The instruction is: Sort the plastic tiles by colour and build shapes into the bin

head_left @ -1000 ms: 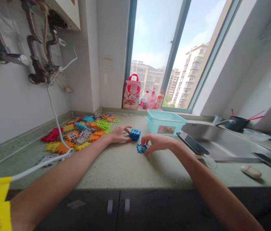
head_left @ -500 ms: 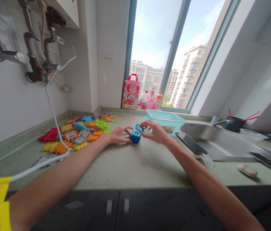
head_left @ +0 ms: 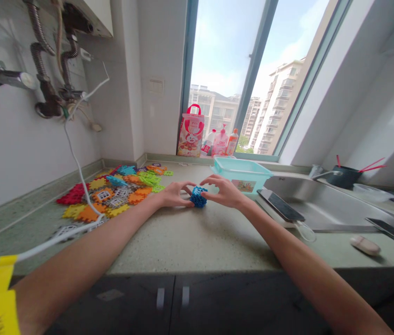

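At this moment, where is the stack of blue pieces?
In the head view, the blue stack is mid-picture on the counter, between the left hand and right hand.

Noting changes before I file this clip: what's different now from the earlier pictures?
The right hand lifted the loose blue piece off the counter and moved it left and away, onto the blue stack; whether it has let go is unclear. The left hand stays at the stack. The colored pile, tub and phone stayed put.
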Tool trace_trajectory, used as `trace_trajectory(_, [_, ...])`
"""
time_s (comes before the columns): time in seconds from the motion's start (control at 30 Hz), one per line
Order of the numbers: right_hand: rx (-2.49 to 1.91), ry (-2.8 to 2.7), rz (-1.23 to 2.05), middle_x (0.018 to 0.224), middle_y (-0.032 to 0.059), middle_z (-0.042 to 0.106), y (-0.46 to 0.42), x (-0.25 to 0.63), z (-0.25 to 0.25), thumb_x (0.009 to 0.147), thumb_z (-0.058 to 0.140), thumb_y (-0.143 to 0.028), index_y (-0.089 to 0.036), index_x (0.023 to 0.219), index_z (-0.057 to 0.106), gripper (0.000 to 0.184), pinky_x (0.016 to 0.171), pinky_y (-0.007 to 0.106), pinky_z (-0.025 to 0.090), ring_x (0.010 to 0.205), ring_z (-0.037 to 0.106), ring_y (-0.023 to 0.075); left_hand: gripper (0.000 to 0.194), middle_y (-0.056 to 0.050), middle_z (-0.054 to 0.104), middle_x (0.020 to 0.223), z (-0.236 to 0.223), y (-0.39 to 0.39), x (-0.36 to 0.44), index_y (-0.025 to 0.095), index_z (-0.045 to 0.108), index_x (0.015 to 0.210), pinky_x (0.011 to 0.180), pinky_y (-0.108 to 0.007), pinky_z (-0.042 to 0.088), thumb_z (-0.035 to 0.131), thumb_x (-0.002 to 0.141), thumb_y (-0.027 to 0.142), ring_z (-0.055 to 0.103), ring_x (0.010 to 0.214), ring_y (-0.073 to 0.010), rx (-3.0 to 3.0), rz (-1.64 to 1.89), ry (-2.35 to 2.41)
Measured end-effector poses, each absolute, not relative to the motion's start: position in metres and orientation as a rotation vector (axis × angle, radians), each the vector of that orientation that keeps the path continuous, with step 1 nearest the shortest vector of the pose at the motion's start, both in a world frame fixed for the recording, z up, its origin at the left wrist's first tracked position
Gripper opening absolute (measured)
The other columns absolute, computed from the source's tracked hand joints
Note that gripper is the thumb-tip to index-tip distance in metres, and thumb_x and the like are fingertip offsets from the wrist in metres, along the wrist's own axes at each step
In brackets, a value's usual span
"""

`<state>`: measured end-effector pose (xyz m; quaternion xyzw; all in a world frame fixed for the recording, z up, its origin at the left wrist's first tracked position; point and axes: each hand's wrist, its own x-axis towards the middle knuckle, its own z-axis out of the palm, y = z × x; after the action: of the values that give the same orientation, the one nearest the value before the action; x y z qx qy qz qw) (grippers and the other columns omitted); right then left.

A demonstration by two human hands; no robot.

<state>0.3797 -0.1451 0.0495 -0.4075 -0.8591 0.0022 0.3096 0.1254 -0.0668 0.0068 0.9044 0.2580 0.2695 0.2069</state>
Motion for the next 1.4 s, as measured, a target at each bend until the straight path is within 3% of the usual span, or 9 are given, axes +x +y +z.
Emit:
trace_trajectory(0.17, [-1.064,-2.251,0.117,0.131,0.0101,0.066,-0.145,0.386,0.044,0.087,0.079,-0.047,-0.025,0.139,0.061,0.059,0.096,0.040,0.054,0.111,0.066,0.0259,0.082,-0.006,0.079,0.114,0.009,-0.065,0.121,0.023,0.058,0.145,0.105,-0.038,0.050,0.086,0.070,0.043,0.072,0.111,-0.0261,2.458,0.726,0.717])
trace_trajectory(0.3, [-1.041,-2.371,0.134,0.143,0.0122,0.058,-0.146,0.383,0.036,0.083,0.084,-0.046,-0.031,0.159,0.042,0.088,0.107,0.047,0.050,0.125,0.062,0.0299,0.063,-0.006,0.078,0.122,0.014,-0.056,0.110,0.023,0.060,0.142,0.106,-0.040,0.049,0.065,0.080,0.029,0.068,0.118,-0.0260,2.455,0.737,0.747])
trace_trajectory(0.43, [-1.030,-2.432,0.031,0.160,0.0143,0.043,-0.150,0.376,0.035,0.081,0.085,-0.045,-0.034,0.164,0.034,0.099,0.114,0.052,0.045,0.139,0.053,0.0356,0.051,-0.004,0.080,0.113,0.013,-0.045,0.105,0.021,0.066,0.133,0.106,-0.040,0.048,0.049,0.086,0.026,0.067,0.114,-0.0257,2.488,0.763,0.954])
trace_trajectory(0.7, [-1.101,-2.454,-0.142,0.170,0.0126,0.028,-0.153,0.358,0.043,0.081,0.082,-0.049,-0.038,0.161,0.039,0.091,0.108,0.050,0.050,0.136,0.056,0.0377,0.050,-0.007,0.076,0.121,0.003,-0.036,0.110,0.020,0.069,0.130,0.103,-0.036,0.050,0.044,0.088,0.028,0.068,0.115,-0.0250,2.535,0.714,1.035])
trace_trajectory(0.8, [-1.152,-2.499,-0.132,0.164,0.0132,0.036,-0.152,0.350,0.042,0.080,0.082,-0.045,-0.036,0.156,0.047,0.084,0.101,0.045,0.052,0.124,0.063,0.0349,0.049,-0.009,0.076,0.123,0.003,-0.035,0.110,0.019,0.071,0.127,0.103,-0.037,0.050,0.044,0.087,0.028,0.067,0.116,-0.0260,2.554,0.709,1.011])
trace_trajectory(0.97, [-1.297,-2.637,-0.042,0.131,0.0092,0.059,-0.150,0.338,0.045,0.081,0.079,-0.042,-0.032,0.141,0.060,0.064,0.088,0.037,0.052,0.092,0.069,0.0245,0.052,-0.008,0.077,0.121,0.003,-0.034,0.111,0.019,0.072,0.127,0.103,-0.036,0.052,0.045,0.084,0.025,0.069,0.114,-0.0252,2.531,0.716,1.039])
trace_trajectory(1.2, [-1.392,-2.687,-0.055,0.110,0.0074,0.064,-0.147,0.334,0.052,0.080,0.078,-0.038,-0.031,0.140,0.060,0.063,0.079,0.032,0.050,0.083,0.066,0.0226,0.051,-0.010,0.077,0.122,0.005,-0.037,0.111,0.016,0.072,0.127,0.105,-0.038,0.051,0.043,0.086,0.026,0.068,0.117,-0.0270,2.547,0.700,1.054])
trace_trajectory(1.4, [-1.336,-2.717,-0.052,0.099,0.0061,0.070,-0.139,0.337,0.054,0.078,0.080,-0.036,-0.026,0.122,0.069,0.046,0.073,0.029,0.046,0.083,0.066,0.0229,0.049,-0.009,0.077,0.120,0.006,-0.037,0.110,0.018,0.072,0.126,0.105,-0.037,0.051,0.044,0.086,0.026,0.069,0.114,-0.0253,2.528,0.708,1.049])
